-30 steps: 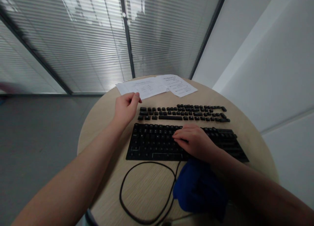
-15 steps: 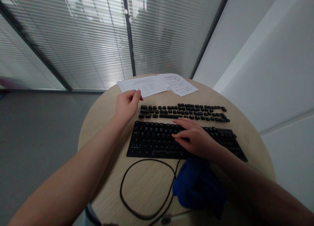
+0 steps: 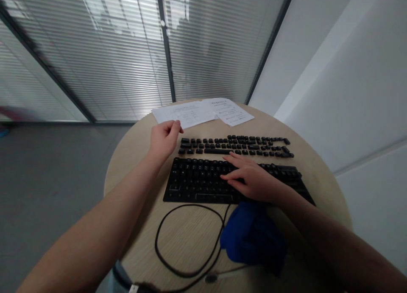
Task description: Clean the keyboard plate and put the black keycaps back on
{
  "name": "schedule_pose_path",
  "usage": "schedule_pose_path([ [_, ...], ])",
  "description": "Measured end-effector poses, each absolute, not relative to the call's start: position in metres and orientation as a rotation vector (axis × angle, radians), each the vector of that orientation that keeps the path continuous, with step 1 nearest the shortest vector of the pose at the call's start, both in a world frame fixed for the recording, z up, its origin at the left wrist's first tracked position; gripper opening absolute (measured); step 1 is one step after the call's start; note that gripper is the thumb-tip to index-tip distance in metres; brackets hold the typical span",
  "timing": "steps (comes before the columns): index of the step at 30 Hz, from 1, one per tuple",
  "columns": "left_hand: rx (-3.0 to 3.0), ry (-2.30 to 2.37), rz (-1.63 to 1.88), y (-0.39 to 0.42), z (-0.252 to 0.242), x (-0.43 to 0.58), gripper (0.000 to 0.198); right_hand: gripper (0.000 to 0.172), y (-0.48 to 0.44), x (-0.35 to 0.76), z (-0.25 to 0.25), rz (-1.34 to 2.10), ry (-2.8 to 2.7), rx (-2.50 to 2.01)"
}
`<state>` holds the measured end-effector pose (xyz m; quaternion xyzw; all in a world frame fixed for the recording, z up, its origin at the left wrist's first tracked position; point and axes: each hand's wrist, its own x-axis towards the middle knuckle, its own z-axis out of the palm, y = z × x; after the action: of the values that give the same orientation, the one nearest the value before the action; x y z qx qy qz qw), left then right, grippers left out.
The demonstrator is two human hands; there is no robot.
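Observation:
On the round table lies a black keyboard [image 3: 190,182] whose lower rows show no keycaps, while keycaps sit on its upper rows. My right hand [image 3: 251,179] is over its middle, thumb and index fingertips pinched together at the keys, the other fingers stretched out above. Whatever is between those fingertips is too small to make out. Behind the keyboard, loose black keycaps [image 3: 219,151] are laid out in rows. My left hand [image 3: 163,138] is closed beside the left end of these rows, near the papers; its curled fingers hide anything they hold.
Printed papers [image 3: 190,113] lie at the table's far edge. In front of the keyboard are a looped black cable [image 3: 157,238], a bunched blue cloth [image 3: 251,238] under my right forearm, and a small brush-like tool [image 3: 211,278]. Blinds [image 3: 127,72] and a white wall [image 3: 365,93] stand behind.
The view has shifted slightly, so the table sits a little differently in it. Both hands keep nearly the same pose and place over the table.

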<state>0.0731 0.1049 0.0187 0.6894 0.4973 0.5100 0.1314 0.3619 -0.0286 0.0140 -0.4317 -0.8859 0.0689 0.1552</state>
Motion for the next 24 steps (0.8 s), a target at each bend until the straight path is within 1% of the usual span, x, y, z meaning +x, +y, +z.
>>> schedule_pose_path([
  [4, 2.009, 1.449, 1.486, 0.105, 0.019, 0.072, 0.041, 0.028, -0.029, 0.364, 0.011, 0.080, -2.459, -1.157],
  [9, 2.006, 1.437, 1.482, 0.106, 0.019, 0.072, 0.041, 0.038, -0.029, 0.360, 0.000, 0.046, -2.537, -1.093],
  [14, 1.994, 1.414, 1.497, 0.107, 0.018, 0.072, 0.040, 0.035, -0.030, 0.356, -0.004, 0.011, -2.556, -1.100],
  [19, 2.006, 1.402, 1.501, 0.107, 0.019, 0.072, 0.041, 0.019, -0.029, 0.358, 0.001, -0.048, -2.466, -1.093],
  [21, 2.007, 1.401, 1.498, 0.107, 0.019, 0.072, 0.041, 0.019, -0.029, 0.358, 0.002, -0.049, -2.459, -1.092],
  [24, 2.007, 1.401, 1.493, 0.107, 0.020, 0.071, 0.041, 0.022, -0.031, 0.357, 0.001, -0.078, -2.475, -1.086],
])
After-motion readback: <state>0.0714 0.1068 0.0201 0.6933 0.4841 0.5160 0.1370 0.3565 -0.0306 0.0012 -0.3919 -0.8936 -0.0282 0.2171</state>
